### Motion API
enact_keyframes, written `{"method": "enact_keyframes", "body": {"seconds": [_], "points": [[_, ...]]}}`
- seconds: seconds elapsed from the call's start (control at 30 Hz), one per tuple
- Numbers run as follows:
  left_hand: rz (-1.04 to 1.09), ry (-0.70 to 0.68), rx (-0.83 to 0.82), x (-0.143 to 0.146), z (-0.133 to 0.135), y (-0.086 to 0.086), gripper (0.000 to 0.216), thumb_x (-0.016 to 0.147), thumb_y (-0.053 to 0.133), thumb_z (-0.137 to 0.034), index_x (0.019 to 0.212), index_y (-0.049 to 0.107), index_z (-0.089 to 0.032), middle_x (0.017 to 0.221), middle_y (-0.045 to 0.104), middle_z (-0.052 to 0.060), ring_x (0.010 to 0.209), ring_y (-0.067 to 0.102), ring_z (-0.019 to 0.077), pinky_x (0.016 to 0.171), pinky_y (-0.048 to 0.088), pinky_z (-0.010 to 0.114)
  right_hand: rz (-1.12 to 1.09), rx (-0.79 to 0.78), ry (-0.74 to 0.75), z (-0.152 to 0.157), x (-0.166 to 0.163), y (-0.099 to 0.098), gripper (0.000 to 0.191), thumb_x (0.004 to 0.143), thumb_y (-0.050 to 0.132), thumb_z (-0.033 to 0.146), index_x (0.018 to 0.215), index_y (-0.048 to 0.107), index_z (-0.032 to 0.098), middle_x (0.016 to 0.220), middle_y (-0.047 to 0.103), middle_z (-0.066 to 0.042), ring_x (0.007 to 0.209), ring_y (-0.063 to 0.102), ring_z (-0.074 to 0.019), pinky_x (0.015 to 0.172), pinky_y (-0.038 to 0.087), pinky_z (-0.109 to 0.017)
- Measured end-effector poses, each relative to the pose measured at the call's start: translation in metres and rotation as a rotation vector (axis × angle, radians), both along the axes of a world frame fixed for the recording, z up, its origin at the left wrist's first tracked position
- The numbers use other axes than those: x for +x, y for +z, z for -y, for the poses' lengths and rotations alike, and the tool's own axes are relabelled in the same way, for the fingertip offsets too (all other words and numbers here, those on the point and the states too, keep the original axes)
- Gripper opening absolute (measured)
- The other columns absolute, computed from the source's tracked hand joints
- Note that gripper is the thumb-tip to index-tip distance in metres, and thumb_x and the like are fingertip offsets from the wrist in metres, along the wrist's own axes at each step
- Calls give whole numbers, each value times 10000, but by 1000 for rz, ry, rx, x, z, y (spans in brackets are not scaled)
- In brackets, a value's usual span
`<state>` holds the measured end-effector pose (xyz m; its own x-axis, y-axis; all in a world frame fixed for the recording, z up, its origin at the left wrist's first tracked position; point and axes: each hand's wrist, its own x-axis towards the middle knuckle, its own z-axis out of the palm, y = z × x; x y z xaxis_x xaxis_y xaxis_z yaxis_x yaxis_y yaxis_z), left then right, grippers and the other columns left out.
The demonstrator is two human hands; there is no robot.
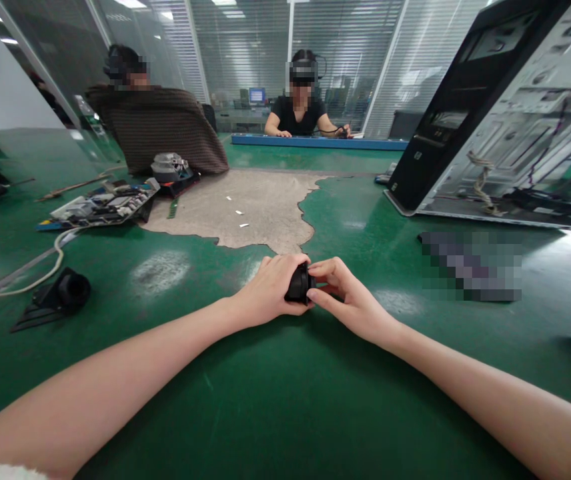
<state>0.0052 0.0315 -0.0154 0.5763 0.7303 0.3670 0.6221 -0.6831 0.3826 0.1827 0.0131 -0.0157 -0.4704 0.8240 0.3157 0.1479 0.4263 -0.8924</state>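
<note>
A small black rounded part (297, 284) is held between my two hands, just above the green table. Its kind cannot be made out. My left hand (271, 285) wraps round its left side, with the fingers over the top and the thumb beneath. From the right, my right hand (341, 293) pinches its edge between thumb and fingertips. Much of the part is covered by my fingers.
An opened computer case (465, 120) stands at the right, with a pixelated dark object (470, 267) before it. At left lie a circuit board with parts (100, 205), a black bracket-like piece (60, 293) and a pale cable (40, 283). Two people sit beyond the worn patch (260, 207).
</note>
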Motion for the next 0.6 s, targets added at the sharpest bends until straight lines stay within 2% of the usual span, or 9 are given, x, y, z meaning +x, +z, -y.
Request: {"method": "enact_keyframes", "body": {"seconds": [0.17, 0.27, 0.4, 0.6], "points": [[1, 6, 13, 0, 0, -2, 564, 665, 618, -361, 1122, 317, -222, 1079, 525, 65, 980, 511, 242, 803, 325, 367, 17, -110, -8, -1, 0, 2, 288, 798, 541, 242, 1053, 410, 224, 1047, 494, -60, 945, 555, -178, 786, 517, -367], [0, -4, 25, -1, 0, -2, 555, 670, 616, -363, 1116, 318, -221, 1070, 525, 63, 977, 511, 243, 801, 326, 368, 26, -159, 27, 0, 1, 4, 273, 801, 536, 250, 1041, 410, 220, 1014, 518, -53, 911, 567, -166, 788, 511, -358], [-7, -20, 35, -1, 0, 0, 546, 669, 619, -351, 1104, 318, -216, 1048, 528, 59, 972, 510, 238, 796, 327, 366, -4, -152, 74, 1, 2, 4, 229, 817, 526, 262, 1006, 401, 233, 941, 541, -16, 840, 581, -136, 788, 504, -338], [0, -17, 26, -1, 1, 0, 560, 660, 631, -353, 1101, 314, -219, 1070, 527, 59, 976, 513, 234, 798, 327, 366, -29, -88, 24, 2, 0, 2, 182, 825, 512, 259, 985, 430, 232, 945, 526, -27, 892, 566, -157, 766, 508, -335]]}}
